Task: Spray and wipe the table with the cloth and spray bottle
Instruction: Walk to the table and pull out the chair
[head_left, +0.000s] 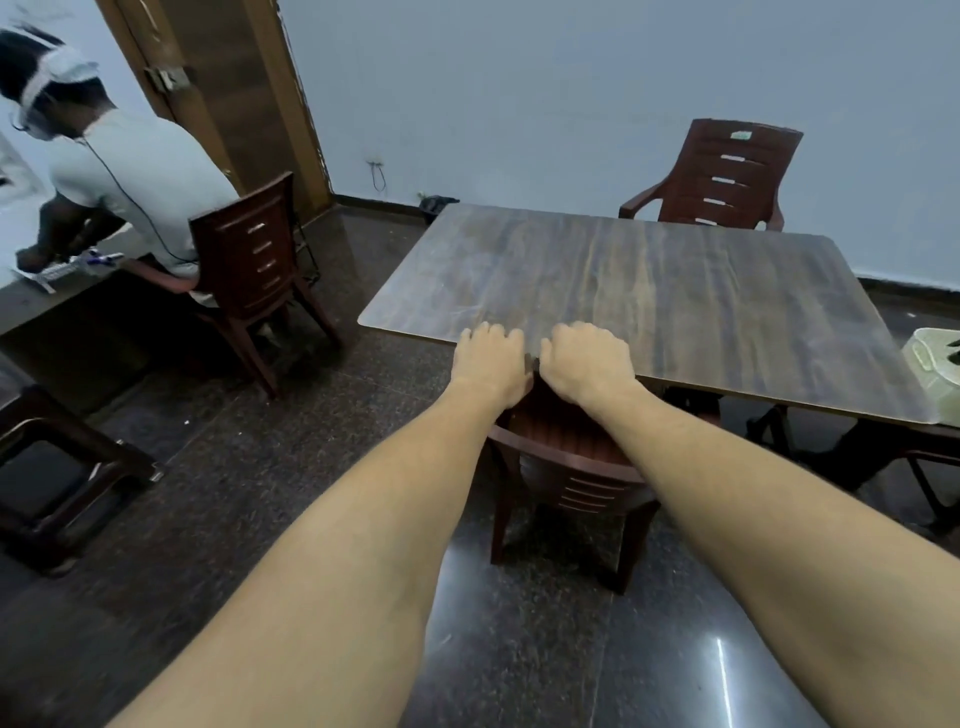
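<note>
Gripping the chair (566, 457) back, left hand (488, 364) and right hand (587, 364) closed on it; best slide it evenly clear of the worktop (649, 291) first.

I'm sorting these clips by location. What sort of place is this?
Probably a plain dining or common room. A wood-grain table stands among brown plastic chairs on a polished stone floor, and another person sits at a second table.
</note>
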